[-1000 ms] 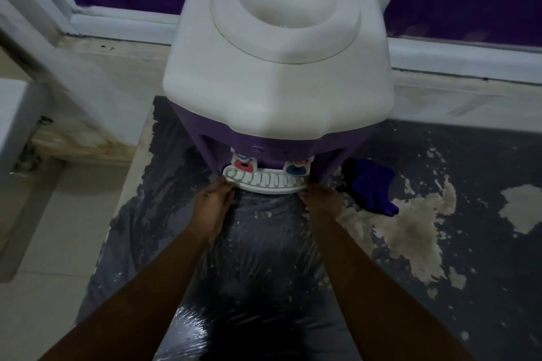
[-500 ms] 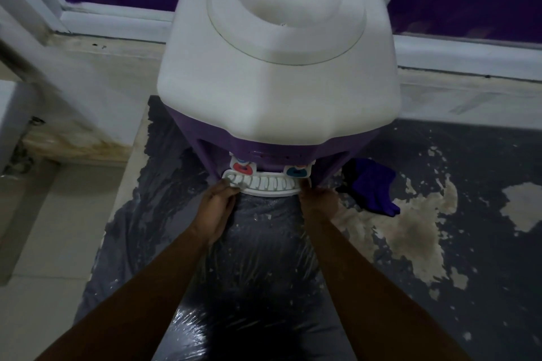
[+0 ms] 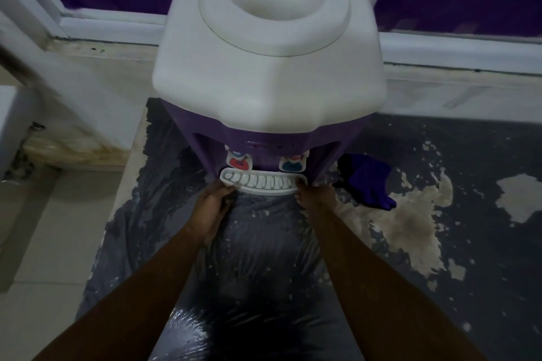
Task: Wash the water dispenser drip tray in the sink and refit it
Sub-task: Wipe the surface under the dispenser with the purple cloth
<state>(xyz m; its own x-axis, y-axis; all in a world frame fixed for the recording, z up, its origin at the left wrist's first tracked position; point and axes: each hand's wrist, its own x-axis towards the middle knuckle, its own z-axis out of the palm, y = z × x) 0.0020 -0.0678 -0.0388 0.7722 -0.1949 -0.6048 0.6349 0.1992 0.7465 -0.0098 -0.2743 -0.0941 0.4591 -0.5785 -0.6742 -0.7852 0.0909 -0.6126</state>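
Observation:
A white-topped, purple-bodied water dispenser [image 3: 264, 67] stands on a dark counter. Its white slotted drip tray [image 3: 261, 183] sits at the base of the front recess, below a red tap [image 3: 239, 163] and a blue tap [image 3: 291, 165]. My left hand [image 3: 212, 208] grips the tray's left end, thumb on its rim. My right hand [image 3: 315, 198] holds the tray's right end, fingers partly hidden under the dispenser's purple side.
A purple cloth [image 3: 369, 184] lies on the counter right of the dispenser. The dark counter [image 3: 440, 287] has worn pale patches and a shiny plastic sheet [image 3: 258, 272] in front. A white window frame [image 3: 457, 50] runs behind; pale tiles [image 3: 44, 243] lie to the left.
The view has moved closer and slightly over the dispenser. Both hands stay on the ends of the drip tray, the left thumb now on its rim.

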